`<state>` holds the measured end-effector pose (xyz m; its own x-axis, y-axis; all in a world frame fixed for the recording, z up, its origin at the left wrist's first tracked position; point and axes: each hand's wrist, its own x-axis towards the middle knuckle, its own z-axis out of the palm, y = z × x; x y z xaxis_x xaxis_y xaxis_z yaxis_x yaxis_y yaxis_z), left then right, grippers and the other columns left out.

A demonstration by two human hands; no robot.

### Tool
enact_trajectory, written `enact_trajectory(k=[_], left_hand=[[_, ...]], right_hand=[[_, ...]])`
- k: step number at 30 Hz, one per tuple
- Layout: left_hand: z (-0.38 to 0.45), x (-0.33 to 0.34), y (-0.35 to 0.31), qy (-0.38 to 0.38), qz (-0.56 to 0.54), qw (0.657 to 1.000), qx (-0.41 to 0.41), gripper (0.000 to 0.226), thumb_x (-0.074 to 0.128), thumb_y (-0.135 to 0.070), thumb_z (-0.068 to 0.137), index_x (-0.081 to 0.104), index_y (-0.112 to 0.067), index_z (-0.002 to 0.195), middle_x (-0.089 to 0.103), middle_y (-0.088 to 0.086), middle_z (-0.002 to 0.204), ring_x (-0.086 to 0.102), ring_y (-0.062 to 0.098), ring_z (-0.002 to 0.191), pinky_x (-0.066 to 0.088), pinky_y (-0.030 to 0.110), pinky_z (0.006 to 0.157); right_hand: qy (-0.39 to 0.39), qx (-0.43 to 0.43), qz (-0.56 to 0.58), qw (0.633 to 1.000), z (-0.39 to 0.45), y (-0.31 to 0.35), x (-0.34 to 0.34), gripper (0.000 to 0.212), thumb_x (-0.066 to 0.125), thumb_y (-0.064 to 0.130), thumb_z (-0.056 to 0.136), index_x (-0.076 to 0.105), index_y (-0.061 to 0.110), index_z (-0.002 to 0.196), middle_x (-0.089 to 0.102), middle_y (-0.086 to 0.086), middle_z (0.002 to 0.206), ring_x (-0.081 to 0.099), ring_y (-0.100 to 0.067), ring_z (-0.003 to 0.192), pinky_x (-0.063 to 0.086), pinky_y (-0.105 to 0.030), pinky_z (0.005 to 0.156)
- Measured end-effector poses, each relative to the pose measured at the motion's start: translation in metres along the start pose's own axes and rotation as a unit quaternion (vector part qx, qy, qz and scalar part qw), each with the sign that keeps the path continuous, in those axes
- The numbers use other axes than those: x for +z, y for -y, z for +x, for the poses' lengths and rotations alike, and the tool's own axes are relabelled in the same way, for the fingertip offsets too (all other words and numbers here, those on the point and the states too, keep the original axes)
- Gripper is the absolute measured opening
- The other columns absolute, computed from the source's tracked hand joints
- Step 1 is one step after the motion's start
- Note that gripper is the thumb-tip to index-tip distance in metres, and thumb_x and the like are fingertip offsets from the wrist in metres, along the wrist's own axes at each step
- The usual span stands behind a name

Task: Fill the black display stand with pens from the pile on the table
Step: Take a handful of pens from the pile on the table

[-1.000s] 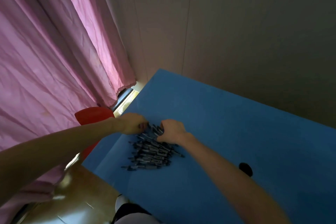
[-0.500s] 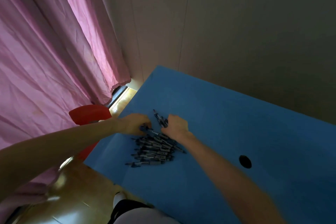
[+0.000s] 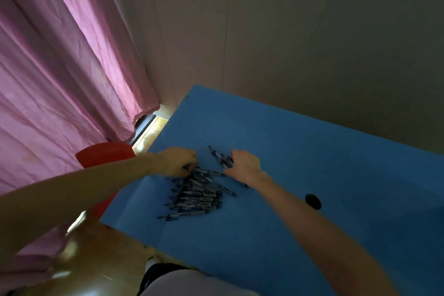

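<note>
The pile of pens [image 3: 194, 196] lies on your blue desk [image 3: 300, 151], toward its left end and nearer the front edge than the wall. The pens are dark-barrelled and lie mostly parallel, overlapping one another; individual markings are too small to read.

Your right hand [image 3: 243, 166] rests at the far right corner of the pile, knuckles up, fingers curled. Its grip is closed round a small bundle of pens [image 3: 222, 157] whose ends stick out past the fingers toward the far left, clear of the main heap.

Your left hand [image 3: 175, 161] sits at the far left corner of the pile, fingers curled down into the pens. It touches at least one pen [image 3: 189, 166] at its fingertips; the grip appears closed on that pen, though the fingers hide most of the contact.

Both forearms reach in from the near side, the left across the desk's left edge.

A round black hole [image 3: 313, 201] is set in the desk surface to the right of your right forearm, well apart from the pile.

Off the desk's left edge stands a red chair [image 3: 103, 155], partly hidden by your left arm. Behind it hangs a pink curtain [image 3: 60, 79]. A plain wall [image 3: 312, 43] runs along the far side of the desk. Wooden floor [image 3: 96, 259] shows at the near left.
</note>
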<state>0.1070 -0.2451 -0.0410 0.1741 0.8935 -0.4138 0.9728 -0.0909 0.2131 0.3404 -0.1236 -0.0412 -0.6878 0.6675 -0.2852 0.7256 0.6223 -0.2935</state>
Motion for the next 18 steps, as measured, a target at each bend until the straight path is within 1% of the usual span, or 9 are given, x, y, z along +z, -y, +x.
enact_trajectory(k=[2, 5, 7, 10, 13, 16, 18], left_hand=[[-0.001, 0.000, 0.001, -0.003, 0.013, 1.000, 0.009, 0.015, 0.066, -0.026, 0.087, 0.068, -0.023, 0.102, 0.055, -0.008, 0.118, 0.059, 0.017, 0.102, 0.041, 0.028, 0.072], [-0.002, -0.001, -0.002, -0.002, 0.041, 0.999, 0.025, 0.019, 0.063, -0.023, 0.091, 0.071, -0.021, 0.108, 0.053, -0.007, 0.128, 0.058, 0.016, 0.107, 0.036, 0.024, 0.074], [-0.004, -0.002, -0.003, -0.007, 0.053, 0.998, 0.029, 0.021, 0.063, -0.024, 0.092, 0.072, -0.021, 0.111, 0.055, -0.007, 0.129, 0.058, 0.016, 0.110, 0.037, 0.023, 0.075], [-0.008, -0.004, -0.002, -0.026, 0.050, 0.998, 0.030, 0.018, 0.065, -0.029, 0.089, 0.072, -0.025, 0.105, 0.055, -0.012, 0.131, 0.057, 0.011, 0.114, 0.040, 0.024, 0.076], [-0.008, -0.010, -0.006, -0.048, 0.043, 0.998, 0.019, 0.020, 0.066, -0.035, 0.086, 0.071, -0.028, 0.104, 0.057, -0.017, 0.131, 0.059, 0.008, 0.112, 0.043, 0.025, 0.078], [0.002, -0.017, -0.020, -0.066, 0.044, 0.996, 0.029, 0.019, 0.066, -0.034, 0.088, 0.071, -0.028, 0.106, 0.057, -0.018, 0.131, 0.057, 0.006, 0.115, 0.041, 0.024, 0.078], [0.011, -0.017, -0.032, -0.070, 0.044, 0.995, 0.047, 0.017, 0.067, -0.033, 0.089, 0.070, -0.027, 0.105, 0.056, -0.016, 0.133, 0.055, 0.007, 0.116, 0.043, 0.026, 0.080]], right_hand=[[-0.001, -0.001, 0.004, 1.000, -0.002, -0.002, -0.001, 0.032, 0.071, 0.041, 0.085, 0.050, 0.017, 0.091, 0.055, 0.001, 0.086, 0.059, -0.021, 0.079, 0.040, -0.032, 0.057], [0.002, 0.000, 0.015, 1.000, -0.004, -0.006, -0.002, 0.030, 0.070, 0.040, 0.085, 0.049, 0.018, 0.091, 0.056, 0.000, 0.087, 0.060, -0.021, 0.081, 0.043, -0.032, 0.060], [0.002, 0.000, 0.022, 1.000, -0.004, -0.009, -0.002, 0.030, 0.069, 0.040, 0.085, 0.049, 0.018, 0.090, 0.058, -0.001, 0.088, 0.060, -0.020, 0.080, 0.044, -0.032, 0.059], [0.001, 0.003, 0.038, 0.999, -0.006, -0.013, -0.001, 0.029, 0.070, 0.039, 0.085, 0.051, 0.018, 0.091, 0.060, -0.001, 0.089, 0.060, -0.020, 0.079, 0.043, -0.032, 0.057], [-0.002, 0.006, 0.049, 0.999, -0.007, -0.016, 0.000, 0.030, 0.070, 0.040, 0.085, 0.053, 0.017, 0.095, 0.062, -0.002, 0.092, 0.061, -0.020, 0.081, 0.045, -0.032, 0.059], [-0.005, 0.008, 0.051, 0.999, -0.007, -0.018, 0.001, 0.030, 0.070, 0.040, 0.084, 0.054, 0.017, 0.096, 0.062, -0.002, 0.092, 0.061, -0.021, 0.082, 0.050, -0.034, 0.064], [-0.012, 0.013, 0.045, 0.999, -0.008, -0.019, 0.001, 0.029, 0.069, 0.040, 0.084, 0.053, 0.017, 0.094, 0.062, -0.002, 0.092, 0.061, -0.021, 0.081, 0.049, -0.034, 0.063]])
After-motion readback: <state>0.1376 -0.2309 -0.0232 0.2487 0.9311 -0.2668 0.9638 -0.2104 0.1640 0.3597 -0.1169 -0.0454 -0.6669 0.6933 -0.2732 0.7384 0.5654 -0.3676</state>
